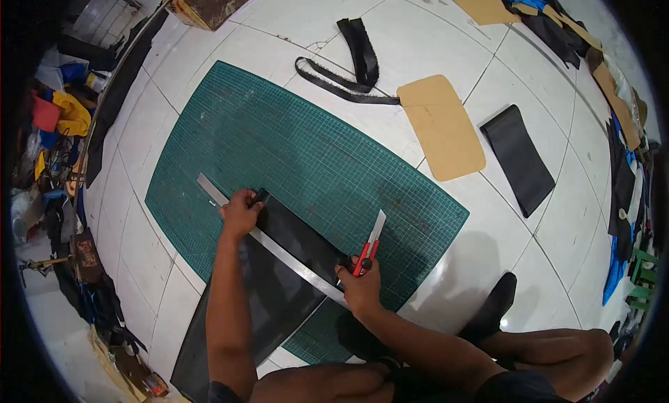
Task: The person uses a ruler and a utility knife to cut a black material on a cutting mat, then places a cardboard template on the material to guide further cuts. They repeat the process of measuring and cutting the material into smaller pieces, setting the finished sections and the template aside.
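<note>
A long steel ruler [296, 266] lies slantwise across a black sheet of smooth material [279, 291], part of which rests on the green cutting mat [293, 138]. My left hand [239, 213] is over the ruler's upper-left part, its bent fingers closed at the sheet's far corner. In my right hand [362, 286] is a red utility knife [368, 255], its broad blade pointing up and away from me. The fingers of that hand are also right at the sheet's right corner, near the ruler's lower end.
Beyond the mat, a black strip [361, 58], a tan rounded card [442, 128] and a black rectangular piece [519, 159] lie on white floor tiles [557, 264]. Mixed clutter [66, 117] lines the left side. Scraps [617, 187] and a green stool [642, 277] are at right.
</note>
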Action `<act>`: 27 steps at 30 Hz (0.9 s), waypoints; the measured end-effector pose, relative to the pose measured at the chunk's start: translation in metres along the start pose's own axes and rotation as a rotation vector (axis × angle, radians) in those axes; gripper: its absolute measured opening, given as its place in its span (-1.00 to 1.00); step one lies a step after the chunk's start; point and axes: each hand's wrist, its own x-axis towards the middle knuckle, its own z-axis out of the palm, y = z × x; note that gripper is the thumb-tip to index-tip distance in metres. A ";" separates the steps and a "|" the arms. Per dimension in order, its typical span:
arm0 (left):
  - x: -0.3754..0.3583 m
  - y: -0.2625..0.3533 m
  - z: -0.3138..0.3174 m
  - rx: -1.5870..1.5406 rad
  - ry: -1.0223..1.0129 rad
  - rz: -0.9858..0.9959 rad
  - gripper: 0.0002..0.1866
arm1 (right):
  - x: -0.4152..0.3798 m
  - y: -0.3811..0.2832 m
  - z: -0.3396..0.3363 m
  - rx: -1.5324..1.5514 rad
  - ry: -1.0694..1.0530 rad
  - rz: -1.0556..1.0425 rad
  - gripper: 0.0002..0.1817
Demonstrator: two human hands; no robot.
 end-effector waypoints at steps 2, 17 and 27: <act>0.007 -0.016 0.006 -0.053 -0.005 0.011 -0.62 | -0.005 -0.017 -0.003 0.037 -0.037 0.057 -0.45; 0.010 -0.016 -0.002 -0.249 -0.097 0.012 -0.71 | 0.002 -0.024 -0.007 -0.292 -0.082 -0.111 -0.46; 0.011 -0.018 0.002 -0.220 -0.107 -0.021 -0.77 | 0.012 -0.033 -0.009 -0.413 -0.170 -0.096 -0.56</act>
